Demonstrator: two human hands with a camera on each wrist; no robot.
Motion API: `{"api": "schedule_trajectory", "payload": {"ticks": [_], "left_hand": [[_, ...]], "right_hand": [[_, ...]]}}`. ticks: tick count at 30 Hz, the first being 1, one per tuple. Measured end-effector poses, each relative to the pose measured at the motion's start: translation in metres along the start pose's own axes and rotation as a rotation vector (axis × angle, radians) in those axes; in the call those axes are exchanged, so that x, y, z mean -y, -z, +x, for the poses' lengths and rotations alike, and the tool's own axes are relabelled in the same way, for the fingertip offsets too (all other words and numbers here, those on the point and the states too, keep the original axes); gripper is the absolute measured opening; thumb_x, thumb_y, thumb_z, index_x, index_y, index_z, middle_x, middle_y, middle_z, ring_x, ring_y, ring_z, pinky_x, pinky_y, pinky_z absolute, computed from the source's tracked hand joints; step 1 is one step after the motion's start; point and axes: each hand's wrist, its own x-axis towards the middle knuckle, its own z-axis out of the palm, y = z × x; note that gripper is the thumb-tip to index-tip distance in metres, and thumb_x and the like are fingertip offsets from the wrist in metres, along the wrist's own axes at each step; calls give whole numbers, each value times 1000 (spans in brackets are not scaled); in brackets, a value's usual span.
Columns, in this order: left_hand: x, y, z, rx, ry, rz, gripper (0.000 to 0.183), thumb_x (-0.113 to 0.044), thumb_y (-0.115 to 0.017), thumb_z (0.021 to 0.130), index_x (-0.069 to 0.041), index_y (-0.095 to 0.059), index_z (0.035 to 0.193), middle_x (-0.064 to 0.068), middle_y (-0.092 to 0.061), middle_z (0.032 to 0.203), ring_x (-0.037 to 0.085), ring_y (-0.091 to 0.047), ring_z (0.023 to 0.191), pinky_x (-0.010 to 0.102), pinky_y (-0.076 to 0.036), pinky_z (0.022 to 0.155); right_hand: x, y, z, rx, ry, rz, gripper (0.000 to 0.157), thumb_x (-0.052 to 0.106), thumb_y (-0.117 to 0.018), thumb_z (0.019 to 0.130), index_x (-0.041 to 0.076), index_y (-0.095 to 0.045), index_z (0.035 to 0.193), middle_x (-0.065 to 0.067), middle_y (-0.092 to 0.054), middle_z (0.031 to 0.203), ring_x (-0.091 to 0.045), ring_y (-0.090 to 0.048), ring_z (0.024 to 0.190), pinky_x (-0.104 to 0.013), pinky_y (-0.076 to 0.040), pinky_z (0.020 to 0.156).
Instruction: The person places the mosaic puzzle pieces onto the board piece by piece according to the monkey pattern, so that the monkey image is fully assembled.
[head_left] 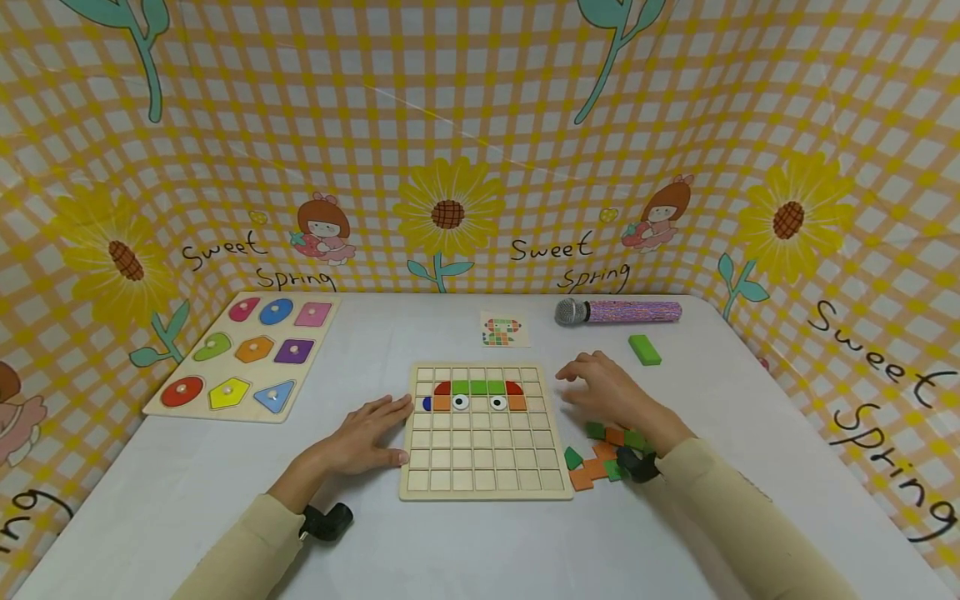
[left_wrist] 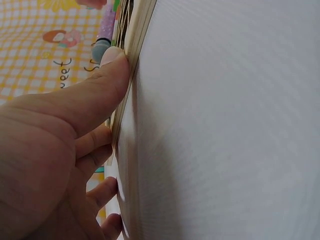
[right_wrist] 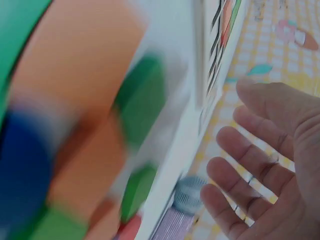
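Note:
A wooden grid board (head_left: 487,475) lies on the table with several coloured pieces set in its upper rows. Two white eye pieces (head_left: 461,402) sit among red, green and orange ones, and a blue piece (head_left: 427,403) is at the left. My left hand (head_left: 367,437) rests against the board's left edge, its thumb and fingertips touching the rim (left_wrist: 134,65). Off the board's right side, my right hand (head_left: 611,392) hovers with loosely bent fingers, holding nothing. Below its wrist lies a loose pile of orange pieces (head_left: 581,479) and green pieces (head_left: 573,457), partly hidden by the wrist camera.
A pattern card (head_left: 505,329) lies behind the board. At the back right are a glittery microphone (head_left: 630,312) and a green block (head_left: 644,350). A shape puzzle with knobs (head_left: 168,407) occupies the left side. Checked cloth (head_left: 480,108) surrounds the white table (head_left: 375,550).

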Motion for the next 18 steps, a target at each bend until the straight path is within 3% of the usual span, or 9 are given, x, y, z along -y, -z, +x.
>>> {"api": "schedule_trajectory", "payload": {"ticks": [6, 13, 18], "left_hand": [[0, 1, 0, 2, -6, 0, 76, -36, -67, 85, -10, -31, 148, 8, -26, 157, 37, -15, 145, 65, -14, 111], [0, 1, 0, 9, -7, -5, 76, -35, -67, 86, -9, -31, 148, 8, -26, 157, 38, -14, 145, 64, -13, 111], [0, 1, 0, 10, -4, -11, 76, -35, -67, 86, -9, -31, 148, 9, -26, 157, 38, -14, 145, 64, -13, 112]], "right_hand": [[-33, 10, -14, -7, -13, 26, 29, 17, -68, 85, 7, -67, 112, -9, -64, 102, -26, -49, 93, -40, -44, 79], [-62, 19, -25, 47, -70, 37, 30, 15, -67, 86, 8, -66, 115, -15, -61, 112, -36, -48, 106, -55, -43, 89], [-81, 18, -28, 63, -89, 19, 31, 12, -66, 85, 8, -66, 115, -20, -59, 118, -36, -46, 104, -55, -43, 88]]}}
